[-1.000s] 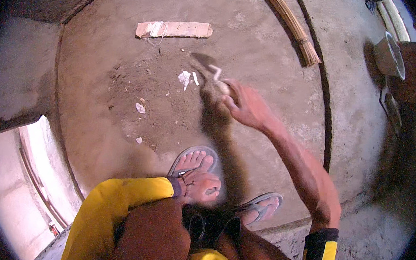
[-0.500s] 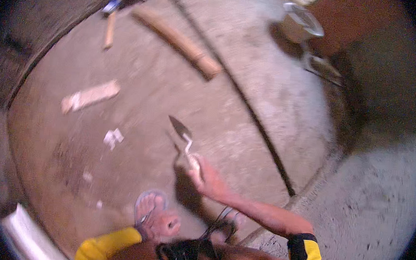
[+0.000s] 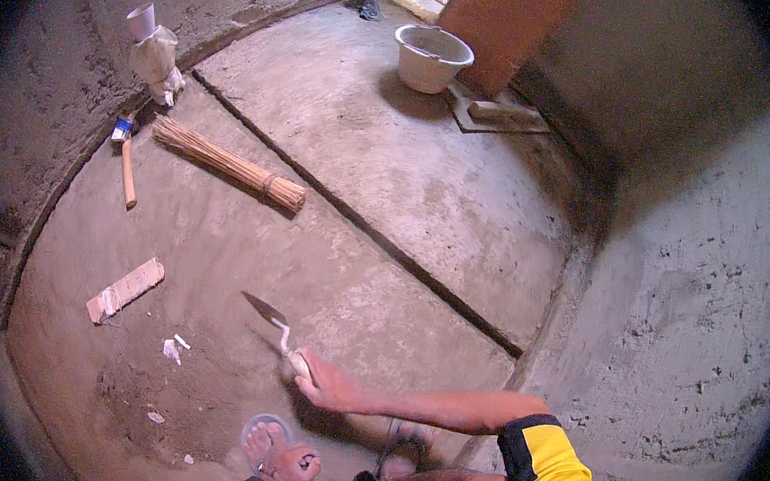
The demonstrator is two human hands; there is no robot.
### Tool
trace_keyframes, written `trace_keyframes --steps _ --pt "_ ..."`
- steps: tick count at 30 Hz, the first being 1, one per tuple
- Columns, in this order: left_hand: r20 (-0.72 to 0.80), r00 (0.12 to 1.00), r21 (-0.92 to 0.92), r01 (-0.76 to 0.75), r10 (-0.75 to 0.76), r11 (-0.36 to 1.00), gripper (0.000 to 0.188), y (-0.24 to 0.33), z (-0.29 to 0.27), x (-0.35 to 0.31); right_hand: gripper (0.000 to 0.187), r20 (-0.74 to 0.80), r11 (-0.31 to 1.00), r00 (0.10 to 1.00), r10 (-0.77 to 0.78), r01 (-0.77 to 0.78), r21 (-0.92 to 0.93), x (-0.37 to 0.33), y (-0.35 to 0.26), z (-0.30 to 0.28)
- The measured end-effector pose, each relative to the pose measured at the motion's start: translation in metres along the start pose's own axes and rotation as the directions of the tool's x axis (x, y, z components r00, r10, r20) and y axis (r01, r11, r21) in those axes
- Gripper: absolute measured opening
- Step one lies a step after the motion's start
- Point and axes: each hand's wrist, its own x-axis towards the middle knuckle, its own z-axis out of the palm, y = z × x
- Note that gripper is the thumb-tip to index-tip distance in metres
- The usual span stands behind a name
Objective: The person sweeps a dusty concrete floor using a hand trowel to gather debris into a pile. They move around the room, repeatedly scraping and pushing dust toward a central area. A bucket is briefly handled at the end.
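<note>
My right hand (image 3: 328, 386) is closed around the pale handle of a small pointed trowel (image 3: 264, 309). Its blade points forward and left, a little above the rough floor, and its shadow falls below. Low in the picture, my left hand (image 3: 299, 469) is curled beside my sandalled left foot (image 3: 263, 439); whether its fingers hold anything is too small to tell. To the left of the trowel lie white scraps (image 3: 173, 350) on loose dirt and a flat pale wooden piece (image 3: 126, 291).
A straw hand broom (image 3: 228, 163) and a wooden-handled brush (image 3: 128, 166) lie ahead. By the left wall stands a white wrapped bundle with a cup (image 3: 142, 21) on top. A groove (image 3: 360, 219) crosses the floor. A white basin (image 3: 431, 59) and a wooden float (image 3: 503, 114) are beyond.
The view has swung upward and right, so the basin and broom show more fully. My right hand still grips the trowel. My left hand stays low by the foot.
</note>
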Motion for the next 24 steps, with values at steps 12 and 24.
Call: trace_keyframes --steps 12,24 --pt "-0.089 0.996 0.017 0.032 -0.03 0.999 0.021 -0.009 0.017 -0.003 0.033 0.062 0.948 0.985 0.161 -0.137 -0.287 0.003 0.028 -0.033" --pt "-0.197 0.977 0.191 -0.049 0.087 0.98 0.018 0.041 -0.013 0.008 0.041 -0.61 0.971 0.779 0.143 -0.23 -0.066 0.053 0.071 -0.088"
